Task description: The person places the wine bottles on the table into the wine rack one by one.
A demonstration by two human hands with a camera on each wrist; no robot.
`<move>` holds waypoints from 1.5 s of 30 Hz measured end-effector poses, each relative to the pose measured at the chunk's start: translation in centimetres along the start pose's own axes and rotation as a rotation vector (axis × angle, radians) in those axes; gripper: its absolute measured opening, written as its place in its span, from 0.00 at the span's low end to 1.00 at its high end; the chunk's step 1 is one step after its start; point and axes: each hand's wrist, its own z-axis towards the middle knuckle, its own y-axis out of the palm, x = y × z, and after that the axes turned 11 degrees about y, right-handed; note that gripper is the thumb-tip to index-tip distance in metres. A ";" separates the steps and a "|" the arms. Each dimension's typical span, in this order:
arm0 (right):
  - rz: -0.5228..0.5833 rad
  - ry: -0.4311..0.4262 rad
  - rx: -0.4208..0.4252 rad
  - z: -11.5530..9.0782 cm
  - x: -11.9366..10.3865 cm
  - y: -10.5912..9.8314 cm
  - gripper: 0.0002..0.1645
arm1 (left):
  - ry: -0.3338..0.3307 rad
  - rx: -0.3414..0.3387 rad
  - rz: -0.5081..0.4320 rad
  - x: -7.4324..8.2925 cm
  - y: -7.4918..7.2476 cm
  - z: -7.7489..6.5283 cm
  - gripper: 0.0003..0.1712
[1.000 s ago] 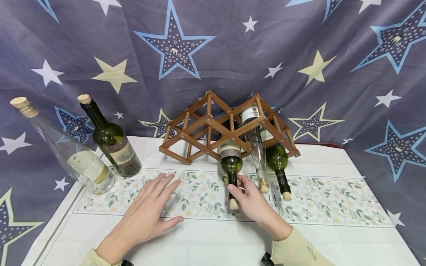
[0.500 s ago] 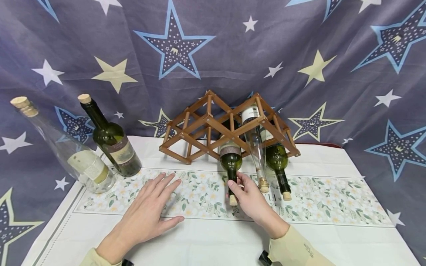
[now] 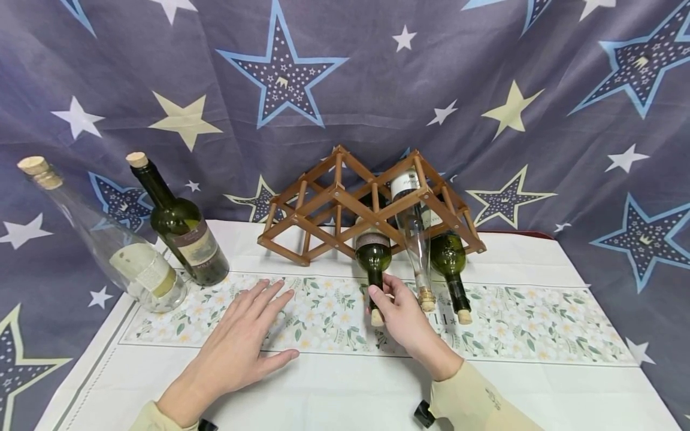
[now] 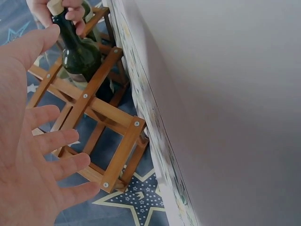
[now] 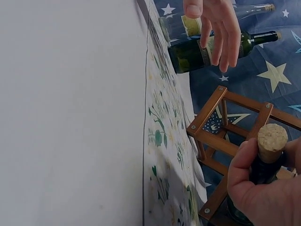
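Note:
My right hand (image 3: pixel 406 317) grips the neck of a dark green wine bottle (image 3: pixel 373 254), just behind its cork. That bottle lies in a middle slot of the wooden wine rack (image 3: pixel 318 240), neck toward me, its base hidden behind the slats. To its right in the rack lie a clear bottle (image 3: pixel 416 239) and another green bottle (image 3: pixel 448 254), both corked and pointing my way. My left hand (image 3: pixel 237 341) hovers or rests over the table at left, fingers spread, holding nothing. In the right wrist view the cork (image 5: pixel 272 141) stands out above my thumb.
At the far left a tall clear bottle (image 3: pixel 142 269) and a green bottle (image 3: pixel 191 242) stand upright, both corked. A floral runner (image 3: pixel 539 329) crosses the white tablecloth (image 3: pixel 323 389). Behind the rack hangs a star-patterned cloth (image 3: pixel 372 84).
My right hand has pushed the green bottle a little farther back into the rack; its cork now sits farther from me. The left hand stays in place.

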 end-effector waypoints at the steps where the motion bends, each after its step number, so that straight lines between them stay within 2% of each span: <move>1: 0.006 -0.002 0.000 0.1 0.0 0.0 0.34 | 0.000 -0.001 0.000 0.0 0.0 0.0 0.57; 13: 0.069 -0.008 0.009 0.8 0.3 0.2 0.33 | 0.002 -0.005 0.003 -0.1 0.1 -0.1 0.58; 26: 0.083 -0.032 0.054 1.4 0.1 0.5 0.30 | 0.011 0.008 0.003 -0.2 0.2 -0.1 0.57; 45: 0.089 -0.038 0.042 1.4 0.3 0.4 0.35 | 0.015 0.028 0.014 -0.2 0.1 -0.2 0.59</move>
